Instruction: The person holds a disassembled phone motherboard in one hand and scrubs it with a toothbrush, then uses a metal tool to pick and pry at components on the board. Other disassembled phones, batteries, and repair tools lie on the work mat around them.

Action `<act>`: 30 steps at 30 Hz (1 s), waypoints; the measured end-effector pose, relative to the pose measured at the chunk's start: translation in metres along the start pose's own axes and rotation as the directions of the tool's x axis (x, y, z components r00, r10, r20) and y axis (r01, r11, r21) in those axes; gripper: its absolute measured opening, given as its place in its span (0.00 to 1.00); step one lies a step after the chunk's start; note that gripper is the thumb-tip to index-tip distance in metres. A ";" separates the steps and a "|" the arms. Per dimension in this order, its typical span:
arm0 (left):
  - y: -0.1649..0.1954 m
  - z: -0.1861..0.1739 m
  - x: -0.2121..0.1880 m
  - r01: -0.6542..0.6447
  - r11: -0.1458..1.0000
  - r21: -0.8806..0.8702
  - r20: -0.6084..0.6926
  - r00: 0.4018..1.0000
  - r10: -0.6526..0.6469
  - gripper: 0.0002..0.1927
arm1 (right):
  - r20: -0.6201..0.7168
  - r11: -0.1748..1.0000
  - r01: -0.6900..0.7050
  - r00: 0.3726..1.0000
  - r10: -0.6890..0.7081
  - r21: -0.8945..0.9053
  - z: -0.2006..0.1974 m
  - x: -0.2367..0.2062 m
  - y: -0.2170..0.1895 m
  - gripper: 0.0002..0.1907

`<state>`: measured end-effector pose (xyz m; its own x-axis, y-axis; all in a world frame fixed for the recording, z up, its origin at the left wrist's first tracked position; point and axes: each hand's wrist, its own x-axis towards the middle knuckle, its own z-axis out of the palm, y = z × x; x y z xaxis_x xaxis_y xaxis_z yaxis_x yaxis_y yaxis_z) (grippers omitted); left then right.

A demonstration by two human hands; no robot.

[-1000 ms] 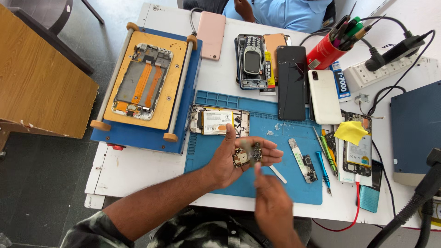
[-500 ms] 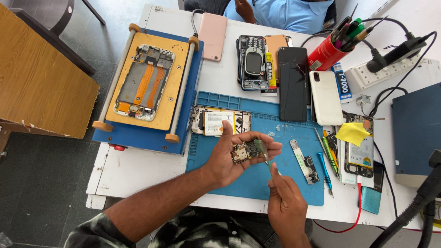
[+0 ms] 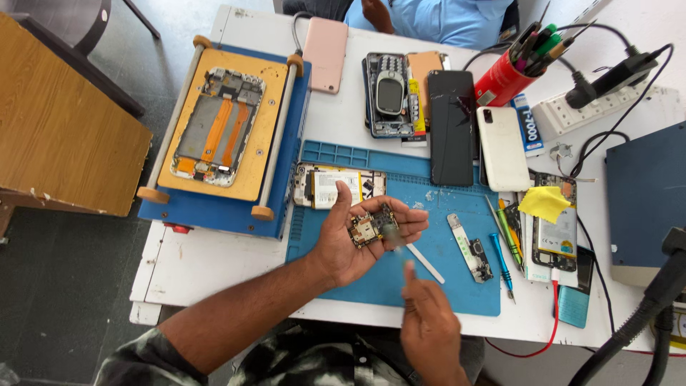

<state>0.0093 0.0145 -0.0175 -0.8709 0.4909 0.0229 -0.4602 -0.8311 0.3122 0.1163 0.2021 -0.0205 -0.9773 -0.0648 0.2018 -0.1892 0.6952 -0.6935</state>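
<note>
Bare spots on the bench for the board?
Free: blue mat below the left hand; white table strip between mat and front edge, left of it. Crowded: right side around the screwdrivers and opened phone.

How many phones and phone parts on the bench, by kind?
Whole phones: 4 — pink, keypad, black, white
Opened phones: 3 —
Loose boards: 2 — one in left hand, one on mat
Total: 9
</note>
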 end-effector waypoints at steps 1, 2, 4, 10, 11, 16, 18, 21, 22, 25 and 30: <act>-0.002 0.000 -0.003 -0.001 1.000 0.011 0.009 1.000 0.001 0.50 | 0.016 0.999 0.040 0.999 -0.039 -0.026 0.001 -0.001 -0.002 0.28; -0.003 0.001 -0.004 -0.003 1.000 0.029 0.027 1.000 0.002 0.50 | 0.023 0.995 0.086 0.996 -0.085 -0.052 0.002 -0.001 -0.003 0.29; -0.002 0.000 -0.002 0.004 0.998 0.069 0.041 0.999 -0.006 0.50 | -0.036 0.989 0.129 0.991 -0.132 -0.075 0.006 0.002 -0.005 0.24; -0.001 0.001 -0.001 0.006 0.995 0.100 0.017 1.000 -0.008 0.53 | 0.021 0.998 0.055 0.998 -0.055 0.003 0.001 0.013 -0.013 0.30; -0.001 0.002 -0.001 0.009 0.995 0.095 0.014 1.000 -0.010 0.53 | -0.005 1.000 -0.018 1.000 0.018 0.010 -0.001 0.015 -0.013 0.29; 0.000 -0.001 -0.001 -0.016 0.996 0.084 0.011 1.000 0.015 0.51 | 0.061 0.995 0.101 0.993 -0.101 0.007 -0.001 0.007 -0.012 0.29; -0.001 -0.003 -0.001 -0.036 0.998 0.055 -0.004 0.999 0.037 0.50 | 0.017 0.998 0.054 0.998 -0.054 0.036 0.000 0.006 -0.010 0.28; -0.005 -0.005 -0.001 -0.005 0.999 0.050 0.044 0.999 0.003 0.48 | 0.044 0.999 0.048 0.998 -0.048 0.007 0.003 0.007 -0.011 0.30; -0.005 -0.006 -0.001 0.007 0.998 0.058 0.047 0.999 -0.010 0.48 | 0.040 0.998 0.060 0.997 -0.060 -0.007 0.004 0.008 -0.013 0.30; -0.004 -0.005 -0.002 0.008 0.999 0.054 0.043 0.999 -0.010 0.48 | 0.037 0.992 0.106 0.994 -0.104 -0.062 0.001 0.011 -0.015 0.31; -0.001 -0.002 -0.002 0.011 0.999 0.048 -0.006 1.000 -0.011 0.48 | -0.051 0.994 0.023 0.998 -0.028 -0.104 -0.008 0.015 -0.012 0.27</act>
<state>0.0109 0.0140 -0.0194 -0.8669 0.4983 0.0137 -0.4611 -0.8119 0.3581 0.1051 0.1984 -0.0040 -0.9655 -0.0481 0.2561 -0.2007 0.7643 -0.6129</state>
